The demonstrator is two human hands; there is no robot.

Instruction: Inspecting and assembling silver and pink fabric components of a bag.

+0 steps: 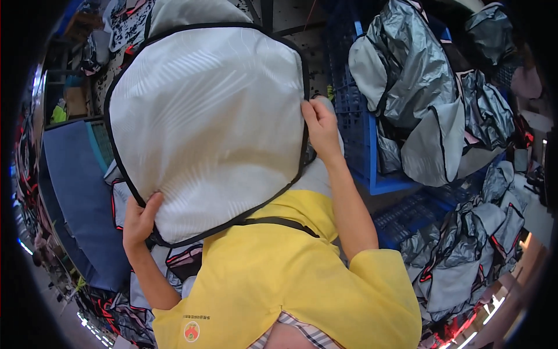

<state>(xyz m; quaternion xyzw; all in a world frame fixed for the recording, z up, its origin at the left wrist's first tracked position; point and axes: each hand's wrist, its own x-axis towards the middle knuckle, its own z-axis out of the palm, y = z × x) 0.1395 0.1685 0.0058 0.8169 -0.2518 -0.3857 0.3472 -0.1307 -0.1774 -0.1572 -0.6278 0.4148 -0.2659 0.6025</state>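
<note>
White panel [209, 128], edges in left hand [138, 221], right hand [324, 129] — blue crate [371, 163] near.

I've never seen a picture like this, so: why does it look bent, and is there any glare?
In the head view, the wide fisheye lens curves the surroundings toward the rim, with black corners; bright strips glare at lower right; the white panel shows soft sheen and duller shading.

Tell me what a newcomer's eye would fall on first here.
First, the big pale panel left of centre, held at its lower left by the left hand's grip and at its right edge by the right hand's grip. Then the yellow top below it, and crumpled silver fabric in and over the blue crate, upper right.
</note>
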